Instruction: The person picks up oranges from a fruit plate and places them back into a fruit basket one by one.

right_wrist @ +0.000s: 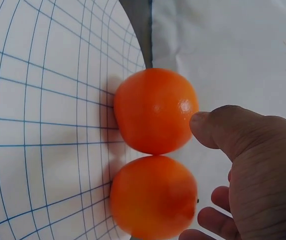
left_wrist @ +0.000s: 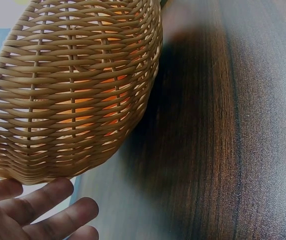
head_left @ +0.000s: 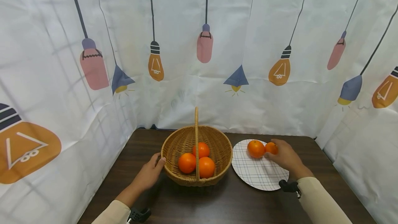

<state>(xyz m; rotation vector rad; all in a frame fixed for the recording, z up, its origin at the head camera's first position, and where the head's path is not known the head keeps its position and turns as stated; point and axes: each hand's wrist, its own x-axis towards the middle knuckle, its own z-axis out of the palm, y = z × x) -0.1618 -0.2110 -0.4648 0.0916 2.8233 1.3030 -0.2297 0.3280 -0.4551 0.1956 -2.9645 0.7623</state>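
R hand (head_left: 285, 153) hovers at the far-R end of a checked white plate (head_left: 258, 174), thumb & fingers parted around the nearer orange (head_left: 272, 148). That orange sits just L of the palm, btwn thumb & fingertips; it's round, so no long axis to line up w/. Contact is hard to judge from here, but no firm grip shows. Second orange (head_left: 255, 149) lies just beyond it, L, touching. Wicker basket (head_left: 180, 143) w/ 3 oranges (head_left: 187, 163) is farther L, well apart from R hand; L hand (head_left: 150, 172), fingers mostly extended, touches its near rim.
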